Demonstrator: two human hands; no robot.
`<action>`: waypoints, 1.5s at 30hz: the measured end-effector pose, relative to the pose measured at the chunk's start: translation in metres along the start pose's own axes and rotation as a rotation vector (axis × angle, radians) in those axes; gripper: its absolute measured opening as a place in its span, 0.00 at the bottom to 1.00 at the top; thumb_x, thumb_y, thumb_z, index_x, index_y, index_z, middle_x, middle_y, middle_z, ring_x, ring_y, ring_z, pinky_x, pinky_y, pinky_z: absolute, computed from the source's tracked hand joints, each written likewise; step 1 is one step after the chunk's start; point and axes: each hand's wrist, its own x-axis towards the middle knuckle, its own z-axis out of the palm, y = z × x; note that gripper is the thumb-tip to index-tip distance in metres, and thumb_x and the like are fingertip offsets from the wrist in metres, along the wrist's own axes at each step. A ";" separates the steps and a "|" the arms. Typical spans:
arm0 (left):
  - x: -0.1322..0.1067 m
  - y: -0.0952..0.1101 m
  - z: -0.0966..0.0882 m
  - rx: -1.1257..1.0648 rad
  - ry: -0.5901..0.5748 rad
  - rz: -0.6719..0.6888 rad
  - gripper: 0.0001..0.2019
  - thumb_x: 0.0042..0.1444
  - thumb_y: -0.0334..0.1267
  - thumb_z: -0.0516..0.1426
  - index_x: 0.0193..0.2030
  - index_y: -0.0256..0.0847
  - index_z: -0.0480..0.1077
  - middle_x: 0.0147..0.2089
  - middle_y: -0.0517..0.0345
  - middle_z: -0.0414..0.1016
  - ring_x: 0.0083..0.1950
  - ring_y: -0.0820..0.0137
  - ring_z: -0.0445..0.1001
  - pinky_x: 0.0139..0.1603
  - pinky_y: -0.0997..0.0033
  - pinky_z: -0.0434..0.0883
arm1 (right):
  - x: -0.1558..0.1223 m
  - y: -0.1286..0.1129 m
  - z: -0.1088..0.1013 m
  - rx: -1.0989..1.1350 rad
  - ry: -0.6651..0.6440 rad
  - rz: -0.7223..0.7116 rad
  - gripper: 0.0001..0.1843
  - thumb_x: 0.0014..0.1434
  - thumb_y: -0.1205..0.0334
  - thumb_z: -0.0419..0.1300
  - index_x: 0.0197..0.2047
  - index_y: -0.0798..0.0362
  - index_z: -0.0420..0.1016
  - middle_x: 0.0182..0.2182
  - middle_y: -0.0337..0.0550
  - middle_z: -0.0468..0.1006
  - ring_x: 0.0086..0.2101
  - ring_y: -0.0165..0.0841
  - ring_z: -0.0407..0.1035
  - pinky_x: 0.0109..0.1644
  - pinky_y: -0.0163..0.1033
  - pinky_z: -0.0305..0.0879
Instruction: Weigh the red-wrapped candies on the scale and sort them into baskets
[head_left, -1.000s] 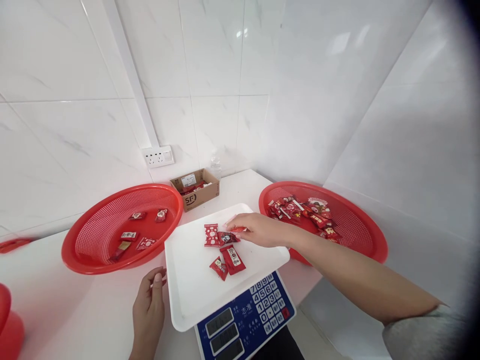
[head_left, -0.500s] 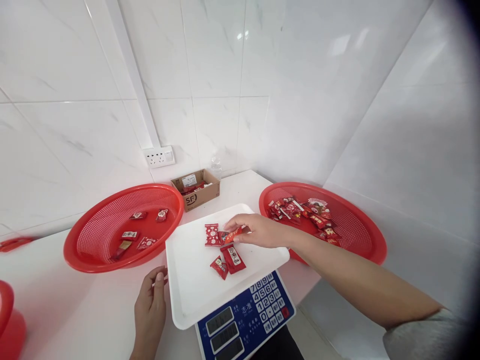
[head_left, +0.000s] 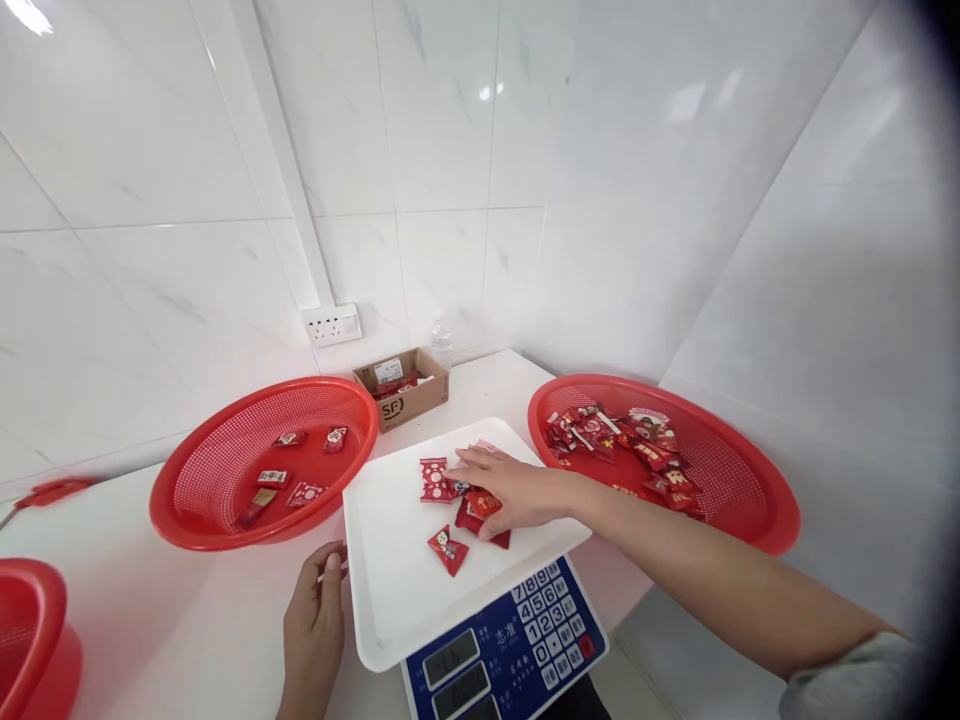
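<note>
A white tray (head_left: 397, 590) sits on a blue scale (head_left: 510, 650) in front of me. Several red candy packets (head_left: 435, 478) lie on it. My right hand (head_left: 508, 490) reaches across the tray with fingers spread, resting flat on the packets and covering some of them; one packet (head_left: 448, 549) lies apart, nearer to me. Whether the fingers grip any packet is hidden. My left hand (head_left: 315, 630) rests on the white counter just left of the tray's edge, fingers loosely curled, holding nothing.
A red mesh basket (head_left: 217, 500) at the left holds a few packets. Another red basket (head_left: 742, 500) at the right holds many. A small cardboard box (head_left: 409, 395) stands by the tiled wall below a socket (head_left: 332, 324). Part of a red basket (head_left: 30, 630) shows at far left.
My right hand, which held a red packet above the tray, has come down toward me and now lies flat over the packets. My view has shifted slightly.
</note>
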 end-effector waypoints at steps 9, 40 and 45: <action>-0.001 0.001 -0.001 -0.015 0.008 -0.008 0.21 0.51 0.56 0.48 0.42 0.43 0.67 0.46 0.52 0.74 0.44 0.60 0.73 0.44 0.61 0.70 | 0.016 -0.018 0.009 -0.010 0.010 -0.061 0.48 0.47 0.37 0.59 0.66 0.39 0.45 0.67 0.44 0.34 0.64 0.50 0.21 0.61 0.64 0.23; -0.007 0.006 0.002 -0.032 -0.007 0.004 0.21 0.52 0.56 0.48 0.42 0.43 0.67 0.46 0.53 0.74 0.46 0.59 0.72 0.45 0.61 0.69 | -0.002 -0.023 0.026 0.032 0.128 -0.103 0.47 0.47 0.34 0.56 0.66 0.39 0.46 0.67 0.46 0.38 0.64 0.49 0.24 0.61 0.63 0.20; -0.006 0.004 -0.001 -0.016 -0.018 0.012 0.21 0.52 0.56 0.47 0.43 0.43 0.66 0.47 0.52 0.73 0.47 0.60 0.72 0.46 0.62 0.69 | 0.010 -0.032 0.036 -0.057 0.119 -0.171 0.41 0.49 0.35 0.56 0.64 0.36 0.53 0.67 0.44 0.43 0.64 0.51 0.25 0.60 0.65 0.20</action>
